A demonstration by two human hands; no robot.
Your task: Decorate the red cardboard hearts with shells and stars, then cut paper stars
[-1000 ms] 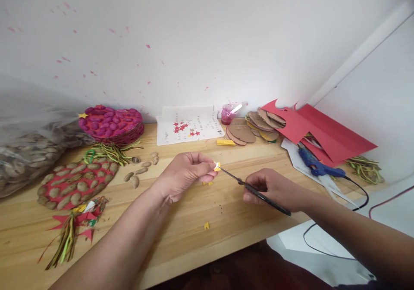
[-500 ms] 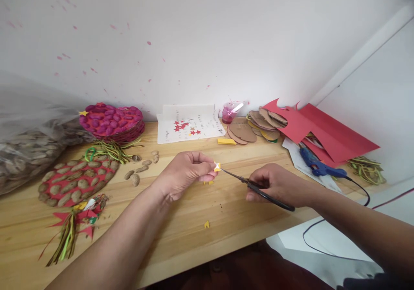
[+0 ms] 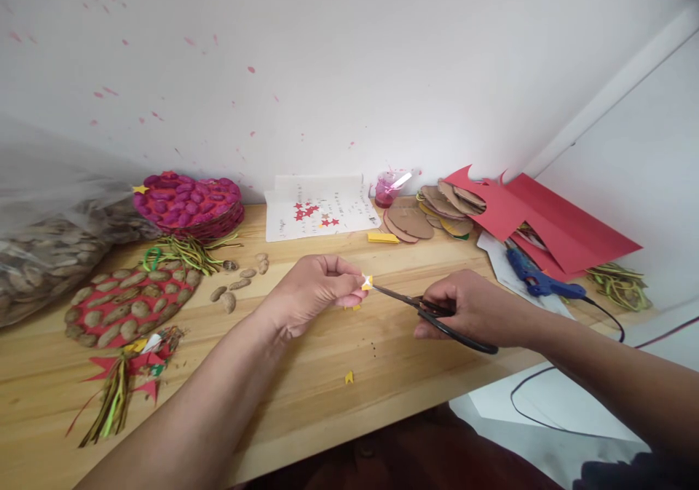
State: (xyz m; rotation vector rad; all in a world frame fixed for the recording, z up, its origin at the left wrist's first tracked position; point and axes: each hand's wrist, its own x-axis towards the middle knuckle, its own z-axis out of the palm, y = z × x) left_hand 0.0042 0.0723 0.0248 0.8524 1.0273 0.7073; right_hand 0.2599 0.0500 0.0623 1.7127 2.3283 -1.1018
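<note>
Between the thumb and fingers of my left hand [image 3: 322,287] is a small yellow paper piece [image 3: 368,282] with a white star shape on its face. My right hand [image 3: 464,311] is closed round the handles of dark scissors [image 3: 404,299]. Their blade tips meet the right edge of the paper, and I cannot tell how far apart the blades are. Below my left fingers lie yellow scraps [image 3: 354,308], partly hidden. Another yellow scrap [image 3: 349,378] rests nearer the table's front edge.
Peanuts [image 3: 228,301] and a peanut-covered red disc [image 3: 131,304] lie left, below a magenta peanut-covered piece [image 3: 188,206]. Red stars [image 3: 306,212] sit on white paper [image 3: 278,220]. A pink cup [image 3: 384,191], cardboard discs [image 3: 409,223], red card [image 3: 573,220] and a corded blue glue gun [image 3: 540,280] stand right.
The right hand and scissors have shifted very slightly, with the handles appearing a little higher. My left hand keeps its hold on the yellow paper in nearly the same place.
</note>
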